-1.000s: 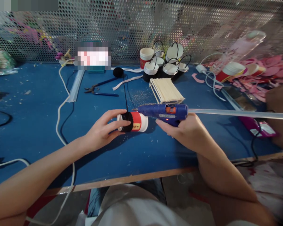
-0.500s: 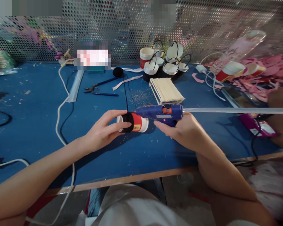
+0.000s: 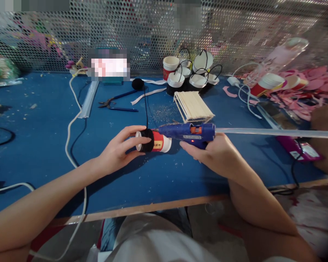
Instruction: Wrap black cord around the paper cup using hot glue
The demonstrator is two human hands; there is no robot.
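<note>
My left hand [image 3: 119, 150] grips a small red and white paper cup [image 3: 160, 142] lying on its side on the blue table [image 3: 43, 145]. Black yarn [image 3: 147, 140] is wound round the cup's near end, and a strand runs up to a black yarn ball [image 3: 137, 84]. My right hand [image 3: 215, 153] is closed round a blue hot glue gun [image 3: 190, 131]. Its nozzle touches the cup's top beside the yarn. A long clear glue stick [image 3: 273, 132] sticks out of the gun's back to the right.
Pliers [image 3: 112, 102] lie behind the cup. A stack of wooden sticks [image 3: 192, 106] and several finished cups with black handles [image 3: 191, 74] stand further back. White cable [image 3: 71, 120] runs down the left. Pink cut-outs [image 3: 311, 91] pile at right, where another person's arm [image 3: 326, 138] shows.
The glue gun's nozzle has moved left onto the cup beside the yarn. My left hand has kept its grip on the cup and barely shifted.
</note>
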